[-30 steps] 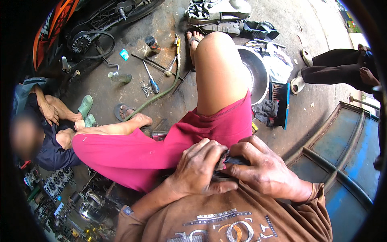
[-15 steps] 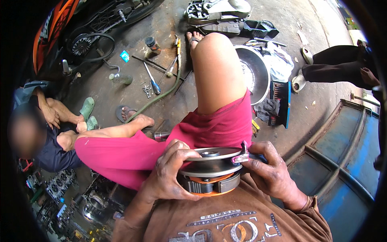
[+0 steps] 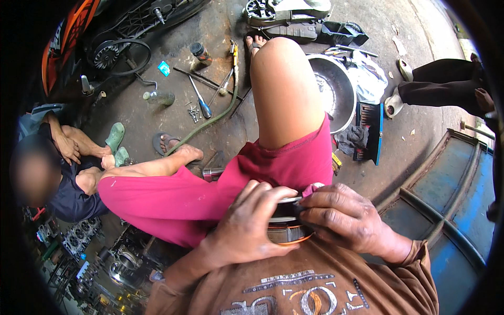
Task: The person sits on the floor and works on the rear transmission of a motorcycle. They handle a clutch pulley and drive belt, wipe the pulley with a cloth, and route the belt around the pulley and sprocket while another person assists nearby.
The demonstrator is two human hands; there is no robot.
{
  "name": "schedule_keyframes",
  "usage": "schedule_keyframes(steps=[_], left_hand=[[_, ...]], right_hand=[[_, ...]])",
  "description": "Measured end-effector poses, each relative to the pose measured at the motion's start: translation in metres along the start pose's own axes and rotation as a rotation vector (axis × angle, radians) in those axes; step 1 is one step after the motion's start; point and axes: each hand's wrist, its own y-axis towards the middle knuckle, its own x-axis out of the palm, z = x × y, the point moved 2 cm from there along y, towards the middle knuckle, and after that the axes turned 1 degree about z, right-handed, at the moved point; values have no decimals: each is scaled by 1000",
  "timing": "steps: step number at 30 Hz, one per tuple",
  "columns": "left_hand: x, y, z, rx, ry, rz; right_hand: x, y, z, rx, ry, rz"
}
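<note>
In my lap is a scooter clutch pulley [image 3: 286,234], with metal discs above and a dark clutch with an orange edge below. My left hand [image 3: 251,223] wraps round its left side, fingers over the top disc and thumb underneath. At its right side, my right hand [image 3: 349,218] is closed, pinching a small pink and dark cloth [image 3: 312,189] against the gap between the discs. The fingertips of that hand and much of the pulley's right side are hidden.
Tools lie ahead, including a blue-handled screwdriver [image 3: 203,107] and a green hose [image 3: 218,119]. A metal basin [image 3: 350,100] stands beyond my knee. To the left sits another person [image 3: 73,178], above engine parts [image 3: 81,236]. A person in dark trousers [image 3: 438,86] stands right, near a blue metal frame [image 3: 446,210].
My right hand has moved left, bringing the cloth over the pulley's disc gap. My left hand has shifted right and covers more of the pulley's top.
</note>
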Motion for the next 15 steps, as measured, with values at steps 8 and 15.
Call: schedule_keyframes(steps=[8, 15], left_hand=[[10, -21, -57, 51, -535, 250], [-30, -21, -17, 92, -128, 112]], right_hand=[[26, -28, 30, 267, 121, 156], [1, -13, 13, -33, 70, 179]])
